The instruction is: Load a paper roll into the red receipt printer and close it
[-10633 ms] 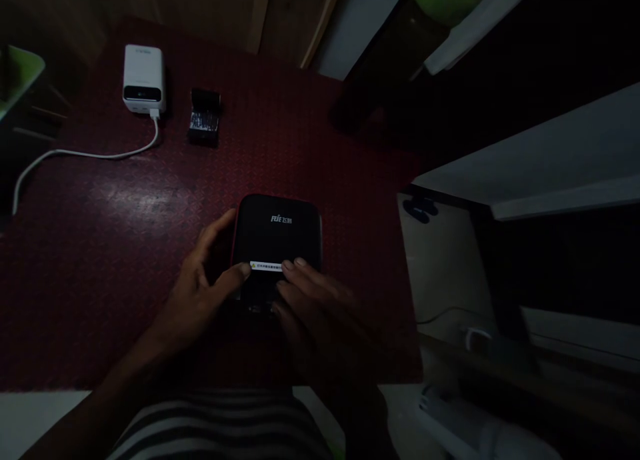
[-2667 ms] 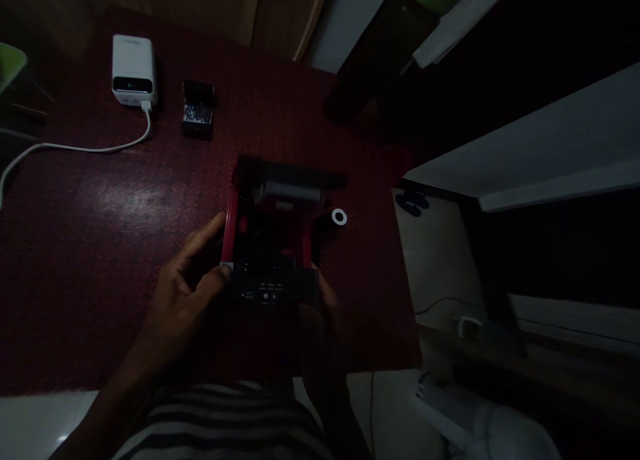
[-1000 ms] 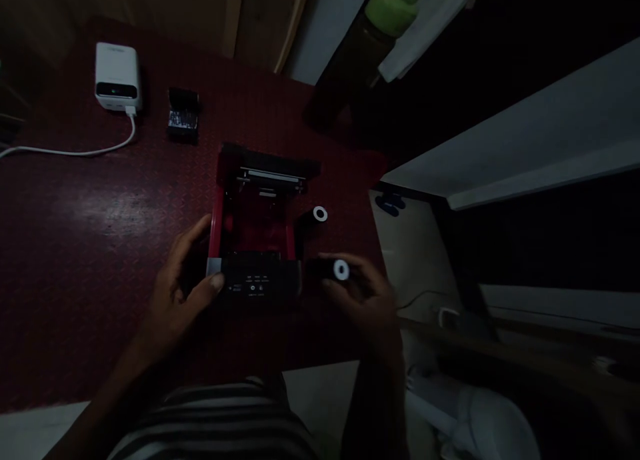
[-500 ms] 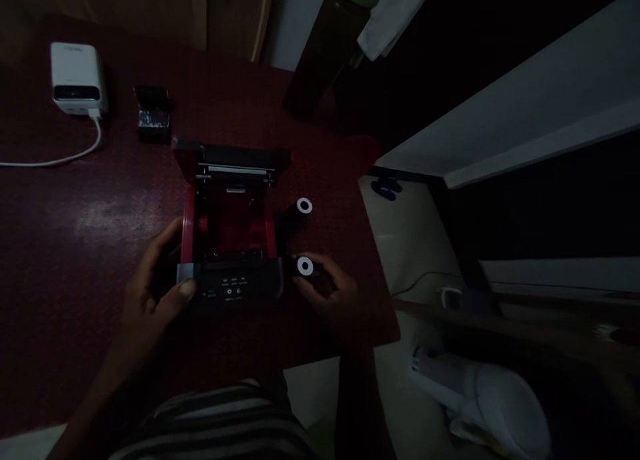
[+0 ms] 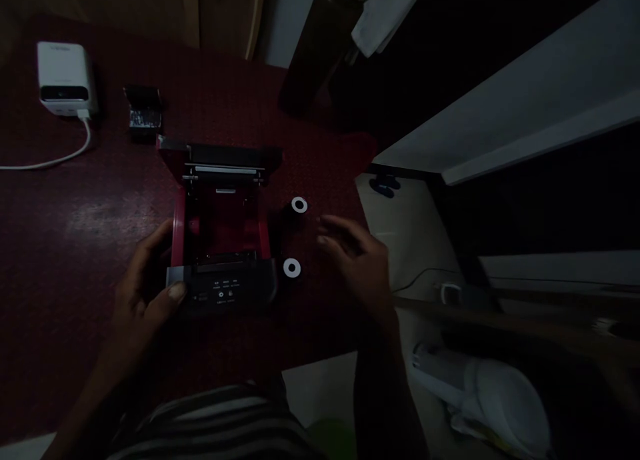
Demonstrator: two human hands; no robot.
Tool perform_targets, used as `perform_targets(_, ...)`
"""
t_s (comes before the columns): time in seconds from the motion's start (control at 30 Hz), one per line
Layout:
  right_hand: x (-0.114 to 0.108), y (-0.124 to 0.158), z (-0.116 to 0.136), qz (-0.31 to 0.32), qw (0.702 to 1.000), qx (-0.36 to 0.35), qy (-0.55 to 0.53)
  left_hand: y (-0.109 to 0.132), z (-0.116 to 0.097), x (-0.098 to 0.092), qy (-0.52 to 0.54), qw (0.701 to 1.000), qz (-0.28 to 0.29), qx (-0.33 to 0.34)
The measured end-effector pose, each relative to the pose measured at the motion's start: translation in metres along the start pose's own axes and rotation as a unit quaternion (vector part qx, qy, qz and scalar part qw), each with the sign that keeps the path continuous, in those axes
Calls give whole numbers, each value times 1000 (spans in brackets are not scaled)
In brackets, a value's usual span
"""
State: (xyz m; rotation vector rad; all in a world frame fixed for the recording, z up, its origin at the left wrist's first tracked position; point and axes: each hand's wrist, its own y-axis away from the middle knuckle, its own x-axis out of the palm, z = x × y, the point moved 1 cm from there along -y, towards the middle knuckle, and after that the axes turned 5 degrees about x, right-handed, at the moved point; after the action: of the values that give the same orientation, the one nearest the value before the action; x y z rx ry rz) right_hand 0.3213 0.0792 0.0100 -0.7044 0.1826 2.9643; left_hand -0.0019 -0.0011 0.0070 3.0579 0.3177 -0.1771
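Bench: dark red patterned bench (image 5: 75,260) | Left grip: left hand (image 5: 143,293) narrow, clasping the front left corner of the open black-and-red thermal printer (image 5: 220,247), mid-bench; hold looks steady | Right grip: right hand (image 5: 353,257) wide, empty, just beside upright black roll (image 5: 299,205) and white-cored black roll (image 5: 291,268)
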Motion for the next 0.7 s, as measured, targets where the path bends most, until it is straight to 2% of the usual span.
perform_targets(0.1,24,-38,-1,13,997,-46,65,-1,3,-1,-5,1000,3,7)
perform_targets(0.2,43,-58,4,36,992,-78,94,-1,8,-2,2,1000,10,26)
perform_targets(0.27,42,-55,17,33,991,-87,92,-2,11,-3,12,999,13,35)
perform_targets(0.33,29,-40,41,25,989,-114,92,-1,12,-2,22,999,17,40)
perform_targets(0.37,20,-31,56,18,982,-158,98,-1,11,-2,28,999,19,42)
perform_targets(0.43,5,-11,88,12,962,-225,151,-1,9,0,38,998,21,46)
perform_targets(0.53,6,8,125,77,915,-336,212,-2,4,1,43,998,19,42)
perform_targets(0.6,26,11,140,139,879,-377,258,-2,2,1,41,998,20,43)
perform_targets(0.7,69,7,151,220,819,-348,400,-3,3,0,24,998,21,57)
